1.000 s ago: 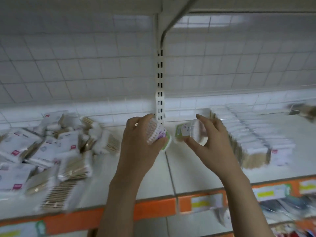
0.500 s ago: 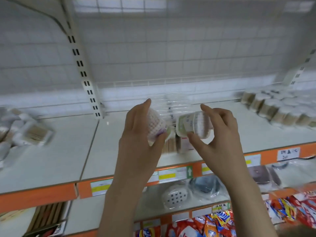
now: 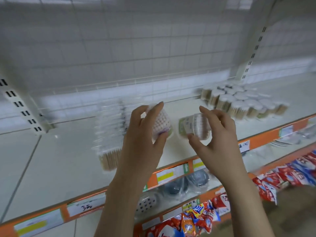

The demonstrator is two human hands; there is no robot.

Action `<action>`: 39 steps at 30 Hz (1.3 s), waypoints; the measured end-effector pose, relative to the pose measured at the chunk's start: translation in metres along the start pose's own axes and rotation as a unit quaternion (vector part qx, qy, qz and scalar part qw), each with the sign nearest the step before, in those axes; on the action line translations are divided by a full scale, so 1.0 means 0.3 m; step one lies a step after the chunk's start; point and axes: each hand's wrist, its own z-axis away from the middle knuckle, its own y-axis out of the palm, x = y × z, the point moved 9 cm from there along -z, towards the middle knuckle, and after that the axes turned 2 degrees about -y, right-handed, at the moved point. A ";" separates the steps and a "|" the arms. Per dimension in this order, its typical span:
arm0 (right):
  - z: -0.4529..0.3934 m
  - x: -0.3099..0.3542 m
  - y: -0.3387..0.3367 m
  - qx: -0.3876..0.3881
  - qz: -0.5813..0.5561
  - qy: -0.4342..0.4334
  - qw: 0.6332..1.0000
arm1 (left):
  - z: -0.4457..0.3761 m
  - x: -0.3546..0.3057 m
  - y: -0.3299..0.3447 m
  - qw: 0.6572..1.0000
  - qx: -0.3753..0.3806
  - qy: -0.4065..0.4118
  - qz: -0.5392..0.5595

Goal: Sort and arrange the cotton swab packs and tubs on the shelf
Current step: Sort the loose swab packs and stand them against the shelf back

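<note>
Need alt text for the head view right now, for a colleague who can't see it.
Two bare hands each hold a cotton swab tub above a white shelf: left hand, right hand. A row of swab packs stands at left, a cluster of capped tubs at right.

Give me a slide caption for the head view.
Each hand, left and right, holds a swab tub above the shelf.

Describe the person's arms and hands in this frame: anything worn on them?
Both forearms are bare as far as the frame shows, with no sleeve in view. The left hand and right hand wear no gloves. No watch, bracelet or ring can be made out, though motion blur could hide small items. Nails look short and unpainted.
</note>
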 end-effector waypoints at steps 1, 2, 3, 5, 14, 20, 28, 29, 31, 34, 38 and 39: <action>-0.001 -0.027 -0.011 -0.001 0.006 0.005 1.000 | -0.007 -0.014 0.025 1.000 0.005 0.006 -0.002; -0.003 -0.053 -0.020 -0.002 0.011 0.008 1.000 | -0.014 -0.025 0.049 1.000 0.010 0.007 -0.005; -0.007 -0.079 -0.028 -0.002 0.014 0.008 1.000 | -0.022 -0.033 0.076 1.000 0.014 0.003 -0.009; -0.018 -0.135 -0.041 0.004 0.013 0.007 1.000 | -0.040 -0.052 0.133 1.000 0.023 -0.004 -0.013; -0.103 -0.491 -0.159 0.059 0.009 -0.016 0.998 | -0.093 -0.176 0.487 0.996 0.031 -0.067 -0.046; -0.135 -0.697 -0.235 0.101 0.016 -0.024 0.994 | -0.091 -0.321 0.701 0.993 0.038 -0.092 -0.057; -0.138 -0.815 -0.251 0.116 0.001 -0.032 0.993 | -0.096 -0.377 0.796 0.992 0.037 -0.091 -0.083; -0.142 -0.821 -0.249 0.116 0.000 -0.031 0.993 | -0.103 -0.374 0.803 0.992 0.038 -0.093 -0.081; -0.148 -0.829 -0.247 0.117 0.002 -0.030 0.993 | -0.121 -0.364 0.817 0.992 0.039 -0.096 -0.068; -0.155 -0.842 -0.253 0.118 0.012 -0.034 0.992 | -0.140 -0.357 0.844 0.994 0.036 -0.102 -0.027; -0.163 -0.879 -0.278 0.113 0.028 -0.024 0.993 | -0.152 -0.358 0.893 0.993 0.055 -0.104 -0.014; -0.166 -0.887 -0.282 0.115 0.028 -0.023 0.993 | -0.155 -0.361 0.906 0.993 0.059 -0.099 -0.016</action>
